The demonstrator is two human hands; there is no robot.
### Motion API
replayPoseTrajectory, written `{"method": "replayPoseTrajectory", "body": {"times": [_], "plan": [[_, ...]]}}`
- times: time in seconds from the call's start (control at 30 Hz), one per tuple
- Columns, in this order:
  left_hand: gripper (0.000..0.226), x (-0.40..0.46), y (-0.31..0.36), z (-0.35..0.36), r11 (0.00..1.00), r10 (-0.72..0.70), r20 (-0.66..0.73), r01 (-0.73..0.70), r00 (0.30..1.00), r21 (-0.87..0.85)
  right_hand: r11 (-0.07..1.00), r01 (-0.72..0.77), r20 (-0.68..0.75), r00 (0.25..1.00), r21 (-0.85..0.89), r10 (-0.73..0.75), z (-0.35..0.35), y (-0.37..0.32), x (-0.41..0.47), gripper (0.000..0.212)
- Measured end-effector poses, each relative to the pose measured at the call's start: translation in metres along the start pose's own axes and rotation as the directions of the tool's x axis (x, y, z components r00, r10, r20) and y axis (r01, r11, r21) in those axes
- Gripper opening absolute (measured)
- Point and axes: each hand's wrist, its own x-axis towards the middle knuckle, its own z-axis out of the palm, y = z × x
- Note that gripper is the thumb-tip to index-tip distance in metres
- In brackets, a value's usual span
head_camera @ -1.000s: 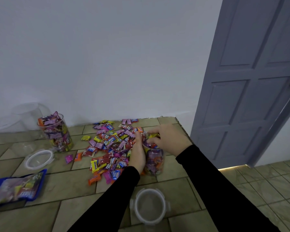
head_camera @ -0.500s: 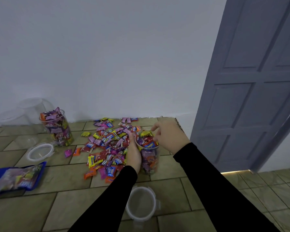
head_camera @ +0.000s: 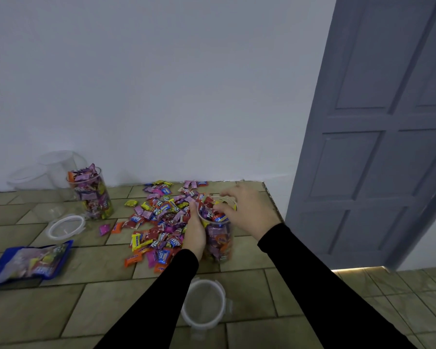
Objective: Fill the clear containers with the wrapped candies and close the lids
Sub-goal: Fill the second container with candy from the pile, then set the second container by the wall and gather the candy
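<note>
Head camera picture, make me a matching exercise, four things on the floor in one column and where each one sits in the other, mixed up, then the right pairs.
Things
1. jar in hand
2. far jar
3. near lid
4. blue bag

Places
A. lower left, lying flat
B. by the wall, left of the candy pile, heaped full
C. gripped by the left hand, right hand at its mouth
D. nearest the camera, between the sleeves

Pairs: 1-C, 2-B, 3-D, 4-A

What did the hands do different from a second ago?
The right hand lifted slightly off the jar's mouth, its fingers now pushing candies down inside. The left hand kept gripping the jar's side. The candy pile, full jar and both lids stayed put.
</note>
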Motion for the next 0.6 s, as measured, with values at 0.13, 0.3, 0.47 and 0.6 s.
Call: {"method": "replayPoseTrajectory", "body": {"times": [0.13,0.3,0.47,0.6], "plan": [[0.053,-0.029,0.021,0.003,0.975,0.119,-0.074,-0.102,0.99,0.197,0.963,-0.091,-0.008,0.995,0.253,0.096,0.006,0.015,-0.01,0.098],[0.021,-0.043,0.029,-0.02,0.859,0.131,-0.07,-0.078,0.989,0.507,0.868,-0.173,0.051,0.984,0.466,0.168,0.032,0.024,-0.019,0.121],[0.009,-0.06,0.042,-0.037,0.342,-0.099,0.206,-0.161,0.974,0.926,0.77,-0.146,-0.008,0.981,0.621,0.192,0.05,0.024,-0.022,0.106],[0.016,-0.068,0.032,-0.036,0.189,-0.251,0.214,-0.169,0.944,0.967,0.734,-0.097,-0.049,0.983,0.672,0.175,0.052,0.023,-0.024,0.084]]}}
